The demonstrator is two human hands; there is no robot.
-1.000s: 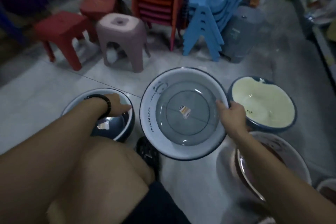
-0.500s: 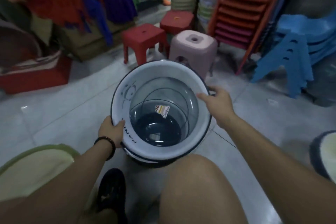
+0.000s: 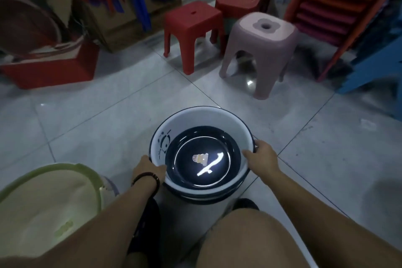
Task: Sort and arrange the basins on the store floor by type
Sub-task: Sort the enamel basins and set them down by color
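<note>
A white panda basin (image 3: 219,122) with a dark blue rim and dark bottom sits nested on a stack of like basins (image 3: 206,197) on the tiled floor just ahead of my knees. My left hand (image 3: 150,166) grips its left rim, thumb inside the wall. My right hand (image 3: 262,155) grips the right rim, fingers curled over the edge. A sticker and a light glare show on the basin's bottom. A pale green basin (image 3: 50,200) with a cream inside lies at the lower left.
Two red stools (image 3: 191,22) and a pink stool (image 3: 261,37) stand on the floor ahead. Stacked orange chairs (image 3: 339,0) and blue chairs (image 3: 374,65) fill the right. A red tub (image 3: 50,72) with brown basins sits at the left. My shoe (image 3: 143,224) is beside the stack.
I swung the panda basin leftward from beside the cream basin, took it in both hands, and lowered it down into the stack. It now sits level.
</note>
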